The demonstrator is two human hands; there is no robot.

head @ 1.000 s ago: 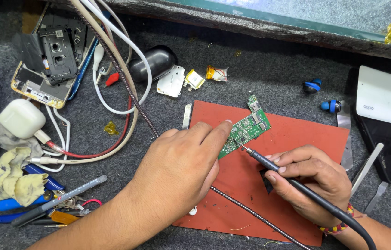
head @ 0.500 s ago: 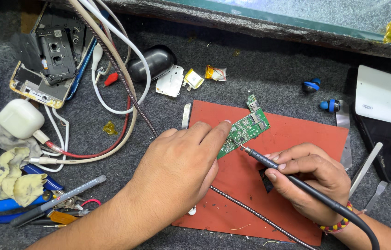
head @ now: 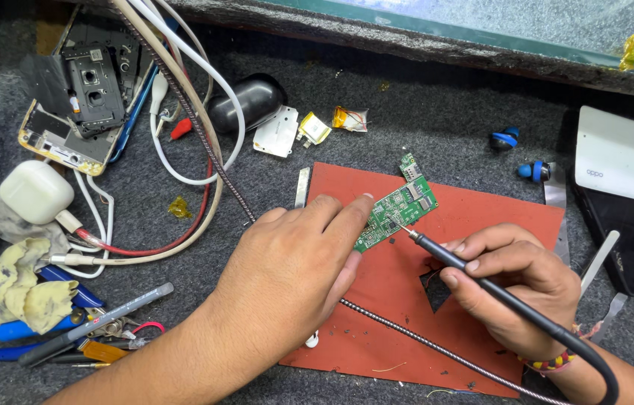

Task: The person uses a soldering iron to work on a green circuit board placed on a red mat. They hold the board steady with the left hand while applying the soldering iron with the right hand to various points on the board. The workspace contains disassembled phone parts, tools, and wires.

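A small green circuit board (head: 398,210) lies tilted on a red-orange work mat (head: 512,225). My left hand (head: 294,266) rests palm down on the mat, its fingertips pressing the board's lower left end. My right hand (head: 508,281) grips a black soldering iron (head: 482,279) like a pen. The iron's metal tip touches the board near its middle. Its black cable runs off past my right wrist.
A braided metal hose (head: 204,135) and white and red cables cross the grey felt. At left lie an opened phone (head: 80,97), a white earbud case (head: 35,191), rags, tweezers and pens. A black case (head: 245,101) and blue earbuds (head: 506,139) sit behind; a white box (head: 624,165) at right.
The iron's tip has crept slightly along the board. Both hands have otherwise stayed put.
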